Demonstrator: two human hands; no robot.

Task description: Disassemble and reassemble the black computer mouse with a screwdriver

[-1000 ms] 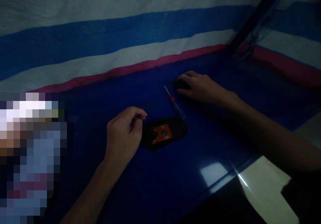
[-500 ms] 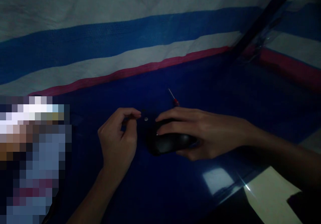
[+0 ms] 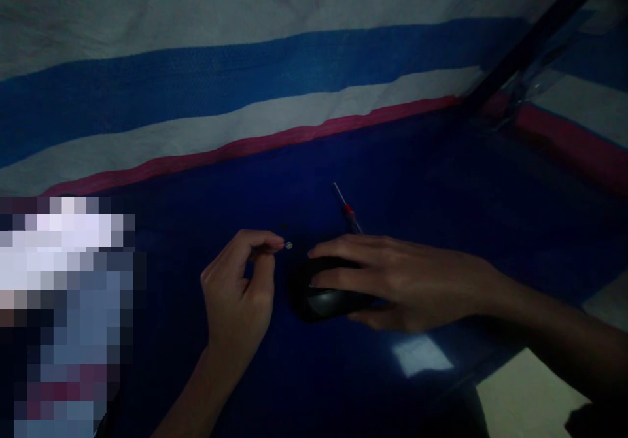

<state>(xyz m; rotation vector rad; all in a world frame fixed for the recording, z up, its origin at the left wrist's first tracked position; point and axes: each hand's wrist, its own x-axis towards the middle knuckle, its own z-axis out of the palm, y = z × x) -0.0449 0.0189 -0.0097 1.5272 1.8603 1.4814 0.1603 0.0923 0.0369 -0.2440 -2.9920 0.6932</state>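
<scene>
A black computer mouse (image 3: 326,304) rests on the dark blue tabletop. My right hand (image 3: 392,281) lies over it from the right, fingers along its top and thumb at its near side. To the left, my left hand (image 3: 240,287) is curled closed, thumb and fingertips drawn together; whether something small is between them is hidden. Just beyond those fingertips lies a small pale round piece (image 3: 289,246). A screwdriver (image 3: 349,212) with a metal shaft and a red-collared, clear-looking handle lies behind the mouse, its end covered by my right hand.
A striped white, blue and red sheet (image 3: 220,78) hangs behind the blue table (image 3: 275,372). At the back right a dark pole (image 3: 534,39) slants upward. A blurred-out, pixelated area covers the lower left. Light reflects off the table near my right wrist.
Both hands and the mouse appear slightly lower in view, along with the table, as the camera shifts. More of the screwdriver's handle shows. My right hand stays on the mouse.
</scene>
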